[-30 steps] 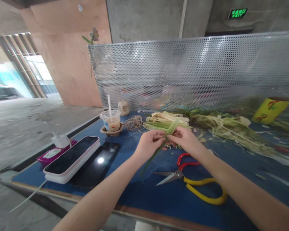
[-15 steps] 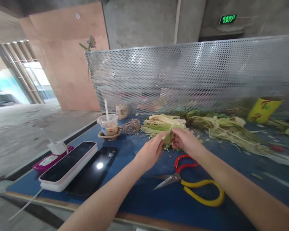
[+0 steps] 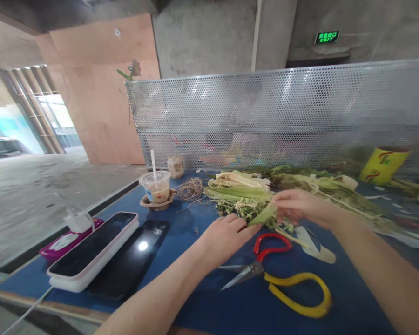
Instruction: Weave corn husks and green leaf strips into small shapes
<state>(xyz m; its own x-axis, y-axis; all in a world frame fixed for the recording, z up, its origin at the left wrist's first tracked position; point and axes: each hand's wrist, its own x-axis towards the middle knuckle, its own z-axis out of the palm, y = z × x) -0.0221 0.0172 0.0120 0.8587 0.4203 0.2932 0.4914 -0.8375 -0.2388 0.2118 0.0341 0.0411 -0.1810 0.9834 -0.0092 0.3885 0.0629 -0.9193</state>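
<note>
A pale green strip of corn husk (image 3: 265, 215) stretches between my two hands above the table. My left hand (image 3: 228, 237) has one end of it at the fingertips, its fingers curled with the palm down. On the other side, my right hand (image 3: 302, 207) pinches the upper end between thumb and fingers. Right behind the hands lies a pile of husks (image 3: 239, 190), with short cut stems (image 3: 242, 209) in front of it. Scissors (image 3: 256, 267) with one red and one yellow handle rest just below my hands, blades parted and pointing left.
A pale husk strip (image 3: 316, 246) lies right of the scissors. More husks (image 3: 335, 195) spread rightward toward a yellow roll (image 3: 384, 165). Leftward are twine (image 3: 190, 189), a drink cup (image 3: 156, 186), a black phone (image 3: 132, 260) and a white-cased device (image 3: 94, 251). A perforated metal screen (image 3: 230, 121) stands behind.
My hands have moved apart, the right one going rightward, and the husk strip is now drawn out between them. A pale strip now shows below my right hand. The view has shifted slightly.
</note>
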